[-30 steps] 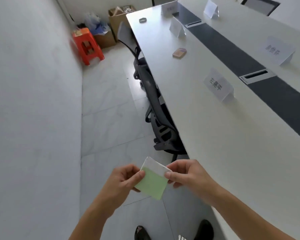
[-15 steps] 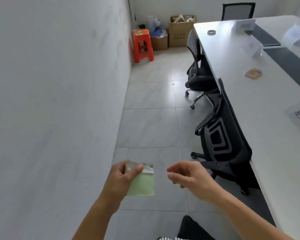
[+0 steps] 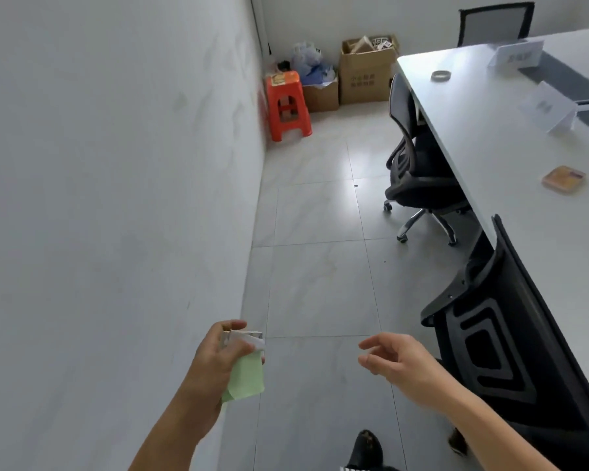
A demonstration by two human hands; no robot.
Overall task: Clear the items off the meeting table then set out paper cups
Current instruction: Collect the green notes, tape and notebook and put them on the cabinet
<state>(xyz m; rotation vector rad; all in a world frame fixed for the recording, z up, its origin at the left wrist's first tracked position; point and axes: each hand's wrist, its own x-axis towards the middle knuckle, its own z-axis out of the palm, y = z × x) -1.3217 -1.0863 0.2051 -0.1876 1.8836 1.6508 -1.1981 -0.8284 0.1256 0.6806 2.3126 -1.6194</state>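
Open tiled floor (image 3: 320, 283) ran from 6 toward 12 o'clock, an unblocked lane between wall and seating. Wall (image 3: 116, 198) closed the whole side from 7 to 11 o'clock. At 12 o'clock the lane ended at an orange stool (image 3: 288, 105) and cardboard boxes (image 3: 366, 76). Two black chairs, near one (image 3: 510, 341) at 4 o'clock and far one (image 3: 419, 171) at 2, stood pushed against the desk (image 3: 510, 158) edge. Right hand (image 3: 402, 363) hung empty over bare floor, just beside the near chair.
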